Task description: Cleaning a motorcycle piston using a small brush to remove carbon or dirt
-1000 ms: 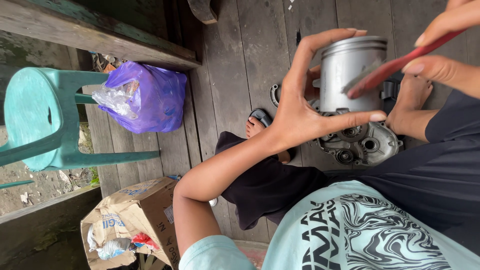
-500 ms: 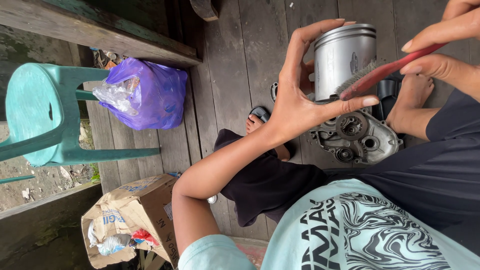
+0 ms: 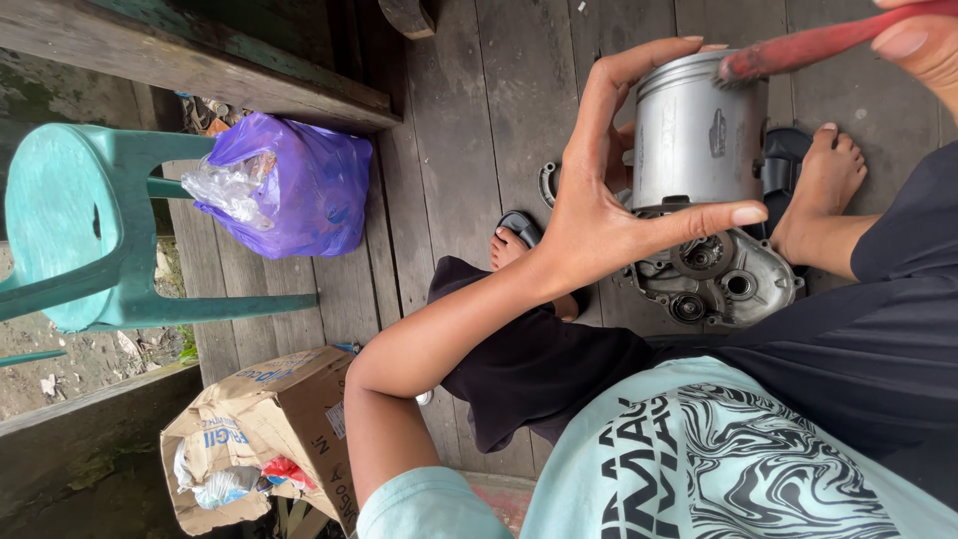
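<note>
Head camera view: a seated person's left hand (image 3: pixel 609 210) is spread wide around a grey metal piston (image 3: pixel 696 132), thumb pressed along its lower edge and fingers curled over its top — the part held up above a grey engine casing (image 3: pixel 718 279) lying on the wooden plank floor (image 3: pixel 469 120). The right hand (image 3: pixel 923 45), only partly in frame, pinches a flat red tool (image 3: pixel 818 42) whose tip touches the piston's rim. Well off to the side stand a green plastic stool (image 3: pixel 70 240), a purple plastic bag (image 3: pixel 299 185) and a torn cardboard box (image 3: pixel 269 429).
</note>
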